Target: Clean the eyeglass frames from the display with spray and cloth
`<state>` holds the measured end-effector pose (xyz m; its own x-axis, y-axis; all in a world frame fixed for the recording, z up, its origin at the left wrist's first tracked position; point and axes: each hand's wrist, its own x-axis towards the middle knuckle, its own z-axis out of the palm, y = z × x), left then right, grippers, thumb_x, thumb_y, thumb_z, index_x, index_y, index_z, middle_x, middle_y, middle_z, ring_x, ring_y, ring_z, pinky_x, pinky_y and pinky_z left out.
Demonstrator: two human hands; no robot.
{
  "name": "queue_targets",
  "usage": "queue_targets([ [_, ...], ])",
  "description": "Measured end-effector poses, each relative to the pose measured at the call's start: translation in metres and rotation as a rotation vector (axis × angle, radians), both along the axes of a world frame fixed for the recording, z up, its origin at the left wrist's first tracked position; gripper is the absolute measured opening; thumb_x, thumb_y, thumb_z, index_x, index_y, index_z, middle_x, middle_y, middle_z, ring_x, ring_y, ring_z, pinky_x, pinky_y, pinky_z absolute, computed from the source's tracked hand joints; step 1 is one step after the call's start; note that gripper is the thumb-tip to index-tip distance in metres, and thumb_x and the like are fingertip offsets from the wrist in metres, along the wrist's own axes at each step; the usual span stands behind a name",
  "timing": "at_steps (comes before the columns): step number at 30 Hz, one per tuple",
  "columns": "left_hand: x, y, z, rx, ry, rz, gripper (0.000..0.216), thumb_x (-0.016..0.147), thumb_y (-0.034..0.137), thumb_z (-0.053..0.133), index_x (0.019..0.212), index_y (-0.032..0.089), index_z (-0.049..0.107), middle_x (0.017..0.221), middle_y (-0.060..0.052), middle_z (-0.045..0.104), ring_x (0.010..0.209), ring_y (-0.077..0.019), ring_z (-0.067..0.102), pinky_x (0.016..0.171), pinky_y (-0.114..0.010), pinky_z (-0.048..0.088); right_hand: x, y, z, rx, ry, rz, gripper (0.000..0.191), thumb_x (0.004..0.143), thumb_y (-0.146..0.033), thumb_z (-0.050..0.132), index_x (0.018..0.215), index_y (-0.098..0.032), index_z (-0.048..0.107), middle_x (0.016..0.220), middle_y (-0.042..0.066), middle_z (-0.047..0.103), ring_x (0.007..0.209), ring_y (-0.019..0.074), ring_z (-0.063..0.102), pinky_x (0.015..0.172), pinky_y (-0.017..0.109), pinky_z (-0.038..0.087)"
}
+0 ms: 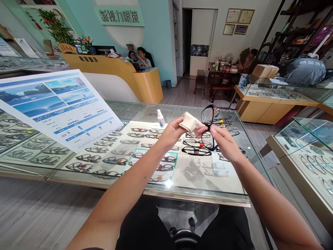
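L hand [170, 133] pinched shut on beige cloth [191, 123], thumb on top. R hand [224, 143] gripping black glasses [209, 116] by the frame, fingertips closed. Frame stands on end: one lens above my R fingers, the other below. Cloth sits btwn both hands and touches the glasses at R thumb; can't tell if it wraps a lens. Both hands up over glass counter [229, 180], not touching it. Spray bottle [160, 118] upright on the glass just beyond L hand. 2nd black pair [196, 150] lies flat on counter below, btwn the hands. More frames [223, 122] just past R hand. Printed chart [57, 104] propped well to L of L hand.
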<state>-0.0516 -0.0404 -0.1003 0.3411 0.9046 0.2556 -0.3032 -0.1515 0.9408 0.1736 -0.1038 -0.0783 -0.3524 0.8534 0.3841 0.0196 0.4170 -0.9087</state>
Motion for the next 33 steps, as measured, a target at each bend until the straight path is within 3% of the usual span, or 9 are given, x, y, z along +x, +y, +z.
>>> queue_targets([
  [4, 0.002, 0.001, -0.002, -0.025, -0.089, 0.003, 0.040, 0.075, 0.046, 0.097, 0.095, 0.018, 0.077, 0.094, -0.004, 0.076, 0.092, -0.0184, 0.068, 0.087, -0.032, 0.053, -0.002, -0.001, -0.001, -0.015, -0.051, 0.011, 0.046, 0.110, -0.062, 0.051, 0.112, -0.026, 0.080, 0.111, 0.008, 0.078, 0.115, 0.0296, 0.069, 0.094, 0.041, 0.056],
  [8, 0.003, 0.001, -0.003, 0.007, -0.108, 0.021, 0.038, 0.077, 0.048, 0.096, 0.095, 0.020, 0.078, 0.091, -0.002, 0.073, 0.087, -0.0153, 0.064, 0.085, -0.029, 0.053, -0.003, 0.001, -0.006, -0.006, -0.093, 0.056, 0.047, 0.112, -0.058, 0.048, 0.115, -0.025, 0.081, 0.107, 0.007, 0.078, 0.096, 0.0247, 0.065, 0.089, 0.039, 0.051],
  [16, 0.005, -0.005, -0.004, 0.081, -0.043, 0.052, 0.053, 0.078, 0.065, 0.091, 0.097, 0.020, 0.070, 0.093, -0.001, 0.069, 0.086, -0.0156, 0.062, 0.081, -0.028, 0.052, -0.007, 0.003, -0.008, 0.033, -0.132, 0.115, 0.047, 0.114, -0.055, 0.045, 0.113, -0.022, 0.079, 0.110, 0.007, 0.078, 0.106, 0.0241, 0.067, 0.099, 0.037, 0.048],
  [21, 0.009, -0.012, -0.001, 0.149, -0.018, 0.095, 0.057, 0.082, 0.071, 0.085, 0.097, 0.022, 0.061, 0.091, 0.000, 0.065, 0.079, -0.0134, 0.058, 0.072, -0.026, 0.049, -0.012, 0.001, -0.008, 0.013, -0.149, 0.143, 0.048, 0.114, -0.057, 0.045, 0.113, -0.022, 0.079, 0.110, 0.007, 0.077, 0.102, 0.0231, 0.067, 0.094, 0.035, 0.050],
  [27, 0.014, -0.018, 0.001, 0.132, -0.018, 0.100, 0.064, 0.082, 0.068, 0.087, 0.120, 0.024, 0.059, 0.104, -0.002, 0.068, 0.084, -0.0122, 0.063, 0.069, -0.022, 0.051, -0.015, -0.002, -0.011, 0.004, -0.165, 0.155, 0.051, 0.113, -0.060, 0.044, 0.114, -0.022, 0.079, 0.109, 0.008, 0.076, 0.101, 0.0237, 0.066, 0.093, 0.036, 0.049],
  [33, 0.018, -0.024, 0.002, 0.031, -0.050, -0.081, 0.061, 0.089, 0.063, 0.083, 0.128, 0.025, 0.054, 0.087, 0.007, 0.060, 0.047, -0.0049, 0.047, 0.044, -0.024, 0.048, -0.016, -0.001, -0.014, -0.018, -0.141, 0.178, 0.051, 0.113, -0.060, 0.046, 0.114, -0.021, 0.078, 0.109, 0.008, 0.076, 0.099, 0.0231, 0.066, 0.091, 0.035, 0.050],
])
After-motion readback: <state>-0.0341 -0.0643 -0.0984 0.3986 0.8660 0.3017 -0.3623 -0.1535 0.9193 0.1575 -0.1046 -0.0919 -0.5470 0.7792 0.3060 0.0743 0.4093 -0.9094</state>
